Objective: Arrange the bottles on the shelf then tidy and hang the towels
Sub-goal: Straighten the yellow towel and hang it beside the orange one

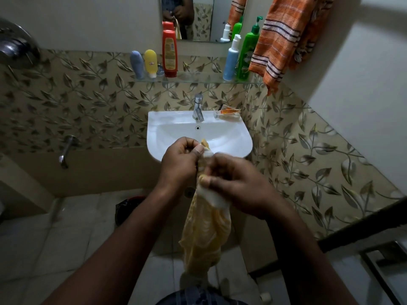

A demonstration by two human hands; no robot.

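Five bottles (pixel 169 53) stand upright on the glass shelf (pixel 198 77), upper centre; that step looks done. Centre frame, left hand (pixel 182 159) and right hand (pixel 240 183) each pinch the yellow towel (pixel 204 234) near its top; the rest hangs bunched. Next, likely: shake it open, then hang it near the orange towel (pixel 282 40), upper right.

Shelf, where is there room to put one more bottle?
The shelf is bare in the middle, between the red bottle and the blue bottle. Left of the red one the grey bottle and yellow bottle stand close; the green bottle crowds the right end.
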